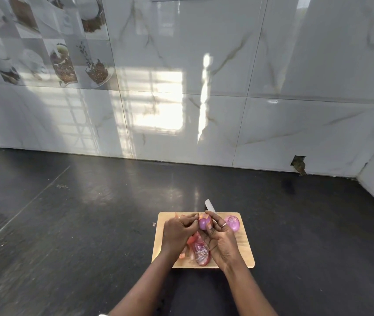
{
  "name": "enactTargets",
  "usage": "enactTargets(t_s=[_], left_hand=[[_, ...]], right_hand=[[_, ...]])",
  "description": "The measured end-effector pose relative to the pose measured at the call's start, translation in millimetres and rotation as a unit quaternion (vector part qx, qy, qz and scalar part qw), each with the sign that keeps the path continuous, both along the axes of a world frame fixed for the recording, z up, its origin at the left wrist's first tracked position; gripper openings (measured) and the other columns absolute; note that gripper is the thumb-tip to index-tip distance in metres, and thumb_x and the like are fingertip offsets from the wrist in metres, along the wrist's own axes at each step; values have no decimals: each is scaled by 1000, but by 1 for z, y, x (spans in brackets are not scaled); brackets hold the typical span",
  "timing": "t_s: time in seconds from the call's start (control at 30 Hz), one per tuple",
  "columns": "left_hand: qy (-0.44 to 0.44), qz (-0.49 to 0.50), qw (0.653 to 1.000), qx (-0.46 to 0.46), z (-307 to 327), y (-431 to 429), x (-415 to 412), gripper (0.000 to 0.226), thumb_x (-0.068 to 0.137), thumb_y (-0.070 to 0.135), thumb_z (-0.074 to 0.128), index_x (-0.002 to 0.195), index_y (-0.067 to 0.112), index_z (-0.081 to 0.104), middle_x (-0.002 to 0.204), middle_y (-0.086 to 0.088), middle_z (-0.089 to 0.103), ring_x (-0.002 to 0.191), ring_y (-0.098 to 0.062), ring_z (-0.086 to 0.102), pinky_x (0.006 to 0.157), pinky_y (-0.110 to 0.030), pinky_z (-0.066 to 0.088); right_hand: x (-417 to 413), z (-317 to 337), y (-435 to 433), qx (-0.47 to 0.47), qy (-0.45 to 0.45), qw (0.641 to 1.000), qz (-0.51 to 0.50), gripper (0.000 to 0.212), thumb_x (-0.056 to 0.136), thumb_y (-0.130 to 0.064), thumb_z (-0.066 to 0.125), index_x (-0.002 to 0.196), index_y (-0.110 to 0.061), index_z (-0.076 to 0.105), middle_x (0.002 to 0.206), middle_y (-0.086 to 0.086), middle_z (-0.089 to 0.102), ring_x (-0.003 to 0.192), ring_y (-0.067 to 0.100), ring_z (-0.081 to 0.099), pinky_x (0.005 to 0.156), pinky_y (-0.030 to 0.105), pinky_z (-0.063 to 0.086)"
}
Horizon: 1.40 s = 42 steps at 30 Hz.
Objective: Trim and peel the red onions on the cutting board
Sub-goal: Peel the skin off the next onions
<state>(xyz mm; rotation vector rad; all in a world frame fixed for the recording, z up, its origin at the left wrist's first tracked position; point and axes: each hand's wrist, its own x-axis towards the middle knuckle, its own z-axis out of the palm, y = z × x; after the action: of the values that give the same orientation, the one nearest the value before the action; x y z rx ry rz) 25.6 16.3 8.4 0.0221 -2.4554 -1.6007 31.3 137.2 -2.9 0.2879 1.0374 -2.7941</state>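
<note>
Peeling step, by the look of it, going off the single head view. Can see a red onion point(205, 223) lifted just above the far part of the cutting board point(245, 252), gripped in the curled fingers of the right hand point(221, 236), with the left hand point(179, 229) pinching at a bit of dry skin on its top. Looks mostly stripped, purple and shiny. Probably calls next for tugging that last flap off and away from the bulb, then dropping it with the rest.

Can also spot a second onion point(232, 223) sitting on the board just right of the right hand, seemingly peeled. Got a heap of peels point(200, 252) lying on the near half of the board between the wrists, so not much free room for setting things down. Worth noting a pale knife blade point(210, 205) poking out past the right-hand fingers over the board's far edge; can't tell whether held or just lying there. Also one stray scrap point(154, 223) on the dark counter point(67, 224) just left of the board.
</note>
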Motion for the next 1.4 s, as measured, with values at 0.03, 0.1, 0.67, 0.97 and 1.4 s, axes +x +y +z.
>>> enactTargets(t_s=[0.03,0.1,0.67,0.97,1.4], left_hand=[[0,8,1000,5,0,0,0,19,78,6,67,96,10,72,98,-2,72,82,7,61,80,-19,52],[0,21,1000,16,2,0,0,18,78,4,65,93,10,74,92,-1,73,77,6,62,77,-18,52],[12,16,989,144,-10,-1,-6,17,67,2,77,70,18,70,78,3,73,76,-12,69,74,-28,55],[-28,-17,999,9,-18,-1,-18,27,84,4,58,76,31,58,82,6,65,77,-10,58,74,-28,49],[-92,21,977,193,-23,-3,-26,24,92,5,48,73,19,52,70,1,59,66,-14,53,68,-38,44]], right_hand=[[0,0,-1,-4,0,1000,4,34,75,8,58,108,1,60,100,17,68,87,23,71,71,31,60],[0,2,-2,-11,0,1000,7,35,72,6,58,107,1,60,95,15,70,84,22,71,70,31,60],[-3,7,-3,-7,30,1000,-4,29,80,16,53,104,1,59,93,13,69,78,22,69,67,27,59],[-4,6,0,17,12,1000,5,34,70,12,64,103,0,61,96,14,69,83,23,70,69,29,59],[-10,6,5,-27,-81,996,24,29,101,-20,38,113,-6,60,107,29,63,81,30,65,71,35,60]])
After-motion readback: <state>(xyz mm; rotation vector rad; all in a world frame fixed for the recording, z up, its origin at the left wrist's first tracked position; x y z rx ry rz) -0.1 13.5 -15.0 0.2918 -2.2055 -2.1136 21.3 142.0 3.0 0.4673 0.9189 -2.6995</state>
